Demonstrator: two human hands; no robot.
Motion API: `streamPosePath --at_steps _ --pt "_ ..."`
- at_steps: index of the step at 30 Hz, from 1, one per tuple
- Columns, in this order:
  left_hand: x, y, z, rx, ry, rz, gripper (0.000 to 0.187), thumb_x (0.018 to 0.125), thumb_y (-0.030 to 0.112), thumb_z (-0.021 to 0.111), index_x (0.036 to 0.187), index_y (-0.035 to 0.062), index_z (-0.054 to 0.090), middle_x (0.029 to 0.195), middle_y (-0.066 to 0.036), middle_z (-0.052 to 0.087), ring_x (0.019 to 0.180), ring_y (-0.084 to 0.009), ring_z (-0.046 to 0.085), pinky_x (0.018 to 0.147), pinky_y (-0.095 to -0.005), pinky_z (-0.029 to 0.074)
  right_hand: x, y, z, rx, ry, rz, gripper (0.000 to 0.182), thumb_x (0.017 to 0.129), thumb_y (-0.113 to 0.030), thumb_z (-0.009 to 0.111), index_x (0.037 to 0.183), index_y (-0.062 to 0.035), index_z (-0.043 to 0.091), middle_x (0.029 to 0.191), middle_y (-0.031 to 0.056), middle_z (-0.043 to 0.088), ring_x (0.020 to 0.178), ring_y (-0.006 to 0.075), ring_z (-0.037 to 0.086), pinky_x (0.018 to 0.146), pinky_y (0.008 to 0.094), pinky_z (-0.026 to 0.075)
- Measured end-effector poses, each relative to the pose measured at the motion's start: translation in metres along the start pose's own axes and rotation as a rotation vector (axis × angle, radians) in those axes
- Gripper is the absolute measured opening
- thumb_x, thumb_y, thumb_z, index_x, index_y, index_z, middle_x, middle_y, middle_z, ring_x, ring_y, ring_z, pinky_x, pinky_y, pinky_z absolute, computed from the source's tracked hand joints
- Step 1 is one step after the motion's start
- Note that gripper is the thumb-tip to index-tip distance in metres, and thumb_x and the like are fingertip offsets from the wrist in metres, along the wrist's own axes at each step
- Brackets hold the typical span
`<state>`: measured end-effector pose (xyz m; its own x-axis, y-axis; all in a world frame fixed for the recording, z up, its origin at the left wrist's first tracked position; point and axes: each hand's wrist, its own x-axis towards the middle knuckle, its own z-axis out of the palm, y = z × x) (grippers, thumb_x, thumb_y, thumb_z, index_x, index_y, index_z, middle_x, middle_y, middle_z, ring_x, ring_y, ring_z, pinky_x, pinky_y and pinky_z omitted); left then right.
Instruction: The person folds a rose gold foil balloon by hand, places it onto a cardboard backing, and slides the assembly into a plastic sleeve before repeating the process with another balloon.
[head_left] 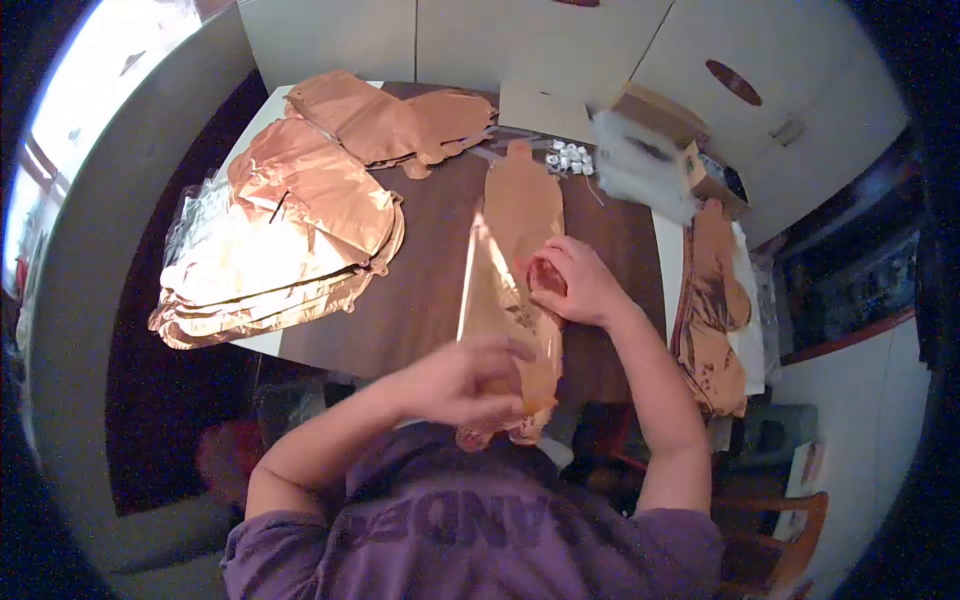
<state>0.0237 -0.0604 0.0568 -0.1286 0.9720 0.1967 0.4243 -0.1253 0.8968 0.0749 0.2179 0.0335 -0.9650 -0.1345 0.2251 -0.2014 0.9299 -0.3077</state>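
Note:
A flat copper-coloured foil balloon [522,205] lies lengthwise in front of me, folded into a long narrow strip. Its near end reaches past the table edge toward my shirt, and a shiny crease runs down its left side. My right hand [575,283] is on the strip's right edge, fingers and thumb curled together against the foil. Over the lower part of the strip is my left hand [468,380], smeared by motion. Whether its fingers touch or grip the foil is not visible.
Stacked flat foil balloons [300,215] cover the table's left side, with more balloons [400,120] behind. Small white pieces [570,158] lie at the back beside clear plastic bags [640,165] and a cardboard box [712,172]. Folded foil balloons [712,310] rest at right, near a wooden chair [800,540].

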Motion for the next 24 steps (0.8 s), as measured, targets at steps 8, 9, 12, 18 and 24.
streamPosePath --at_steps 8,9,12,18,24 --pt "0.033 -0.073 0.003 0.875 0.373 -0.272 0.078 0.092 0.05 0.053 0.143 -0.0066 0.034 0.149 -0.03 0.031 0.14 -0.0465 0.025 0.115 -0.0553 0.018 0.009 0.011 0.009 0.079 0.111 0.025 0.033 0.079 -0.027 0.071 0.103 -0.0064 0.063 0.106 0.0132 0.061 0.102 0.0342 0.057 0.092 0.0416 0.045" --pt "0.036 -0.072 0.005 0.903 0.346 -0.263 0.079 0.092 0.051 0.052 0.142 -0.0078 0.034 0.149 -0.03 0.03 0.141 -0.0466 0.025 0.115 -0.0558 0.018 0.011 0.012 0.009 0.088 0.102 0.037 0.031 0.08 -0.027 0.071 0.103 -0.0065 0.063 0.105 0.0131 0.061 0.102 0.0339 0.057 0.092 0.0413 0.045" --pt "0.04 -0.071 0.014 0.958 0.295 -0.242 0.081 0.092 0.052 0.05 0.142 -0.0094 0.033 0.15 -0.032 0.028 0.142 -0.0465 0.023 0.115 -0.0573 0.018 0.012 0.015 0.01 0.136 0.126 0.032 0.028 0.081 -0.024 0.069 0.102 -0.0064 0.064 0.103 0.013 0.061 0.101 0.0339 0.057 0.091 0.0412 0.045" --pt "0.043 -0.069 0.015 0.926 0.271 -0.234 0.083 0.092 0.055 0.046 0.143 -0.0094 0.032 0.151 -0.031 0.028 0.143 -0.0448 0.022 0.115 -0.057 0.016 0.016 0.013 0.005 0.136 0.117 0.068 0.022 0.083 -0.021 0.067 0.1 -0.0066 0.065 0.101 0.0134 0.062 0.099 0.0339 0.057 0.088 0.0419 0.046" --pt "0.042 -0.077 0.02 0.975 0.286 -0.2 0.084 0.092 0.056 0.045 0.144 -0.0086 0.031 0.151 -0.03 0.027 0.143 -0.0438 0.021 0.116 -0.0571 0.015 0.017 0.007 0.008 0.048 0.21 0.027 0.02 0.083 -0.023 0.067 0.095 -0.0063 0.065 0.096 0.0118 0.062 0.092 0.0337 0.059 0.085 0.0436 0.047"
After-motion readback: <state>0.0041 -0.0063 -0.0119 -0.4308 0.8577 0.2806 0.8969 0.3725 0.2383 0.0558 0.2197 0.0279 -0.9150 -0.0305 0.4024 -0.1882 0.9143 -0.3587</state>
